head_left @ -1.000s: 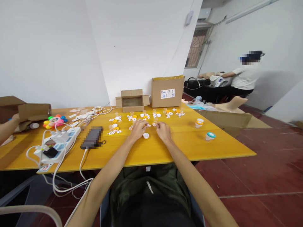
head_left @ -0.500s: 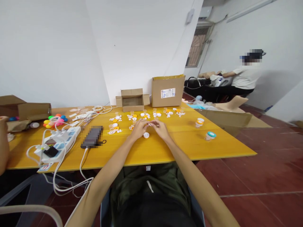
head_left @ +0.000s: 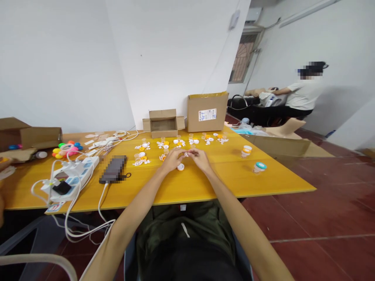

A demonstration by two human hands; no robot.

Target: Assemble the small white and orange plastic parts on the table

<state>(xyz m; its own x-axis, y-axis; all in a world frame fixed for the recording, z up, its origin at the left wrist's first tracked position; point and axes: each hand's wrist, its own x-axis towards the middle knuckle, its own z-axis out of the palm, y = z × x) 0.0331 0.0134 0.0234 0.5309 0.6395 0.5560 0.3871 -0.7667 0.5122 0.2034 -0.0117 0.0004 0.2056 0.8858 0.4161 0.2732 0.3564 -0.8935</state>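
Over the middle of the yellow table (head_left: 228, 179), my left hand (head_left: 173, 159) and my right hand (head_left: 200, 159) come together, fingers closed. Between their fingertips is a small white plastic piece with holes (head_left: 186, 154), held by both hands. Just below them a small white cap with an orange rim (head_left: 181, 167) lies on the table. Small groups of white pieces, orange rings and clear cups (head_left: 141, 159) are spread left of and behind my hands. The fine shape of the held piece is too small to make out.
At right stand a clear cup with a white-orange lid (head_left: 246, 151) and one with a teal lid (head_left: 260, 167). Cardboard boxes (head_left: 207, 114) stand at the back. A phone-like device (head_left: 113, 169) and a power strip (head_left: 76, 178) with cables lie left. Another person (head_left: 306, 93) sits far right.
My fingertips have shifted slightly, and the white piece between them shows more clearly. At the far left edge, another person's arm has moved.
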